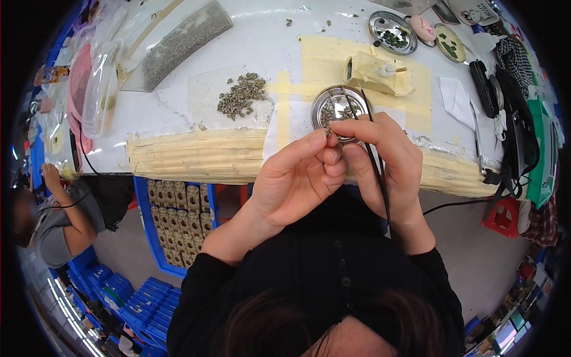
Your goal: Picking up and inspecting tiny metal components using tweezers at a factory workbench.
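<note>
My left hand (pixel 289 178) pinches a tiny metallic part (pixel 328 131) between thumb and fingertips, just over the table's taped front edge. Black tweezers (pixel 380 181) lie in my right hand (pixel 397 156), their tips pointing away from me, and its index fingertip meets the same tiny part. Right behind my fingers sits a round metal dish (pixel 316 107) with small loose parts inside, partly covered by my right hand and the tweezers. To its left, a pile of similar small grey-brown parts (pixel 241 95) rests on a clear sheet.
A tape-covered block (pixel 380 74) stands behind the dish. Farther right are a metal dish of dark green pieces (pixel 392 33) and a black case (pixel 483 89). A long clear box (pixel 178 47) lies far left. Below the table is a blue crate (pixel 156 238); another person (pixel 65 214) sits left.
</note>
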Tool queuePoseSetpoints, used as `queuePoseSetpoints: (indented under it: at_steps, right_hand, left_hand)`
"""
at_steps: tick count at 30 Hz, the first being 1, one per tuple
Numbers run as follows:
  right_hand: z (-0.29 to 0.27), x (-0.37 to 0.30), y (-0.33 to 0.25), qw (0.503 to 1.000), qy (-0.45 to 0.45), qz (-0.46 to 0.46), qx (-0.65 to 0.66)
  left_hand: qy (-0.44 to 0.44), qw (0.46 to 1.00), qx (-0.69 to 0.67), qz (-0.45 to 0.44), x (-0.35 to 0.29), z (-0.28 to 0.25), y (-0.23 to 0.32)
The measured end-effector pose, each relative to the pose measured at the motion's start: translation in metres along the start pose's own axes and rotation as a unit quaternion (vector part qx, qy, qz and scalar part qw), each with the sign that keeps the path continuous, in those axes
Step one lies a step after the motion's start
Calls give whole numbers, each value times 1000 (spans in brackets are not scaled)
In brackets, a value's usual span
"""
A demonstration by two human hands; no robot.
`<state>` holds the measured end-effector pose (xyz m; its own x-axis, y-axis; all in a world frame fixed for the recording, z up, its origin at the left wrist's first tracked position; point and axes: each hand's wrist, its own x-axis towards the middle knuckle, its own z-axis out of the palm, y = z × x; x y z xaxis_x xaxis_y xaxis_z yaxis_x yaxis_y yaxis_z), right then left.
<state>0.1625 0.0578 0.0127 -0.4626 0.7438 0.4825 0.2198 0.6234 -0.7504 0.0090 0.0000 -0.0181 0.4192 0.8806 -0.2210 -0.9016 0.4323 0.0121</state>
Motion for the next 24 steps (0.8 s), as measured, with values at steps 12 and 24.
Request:
queuePoseSetpoints:
  at_steps: [12,24]
  right_hand:
    - [0,0,0,1000,-5,8,5]
    - [-1,-2,0,1000,2,8,1]
  left_hand:
    - [5,1000,8,1,0,1,0]
    - [2,999,35,13,-1,3,0]
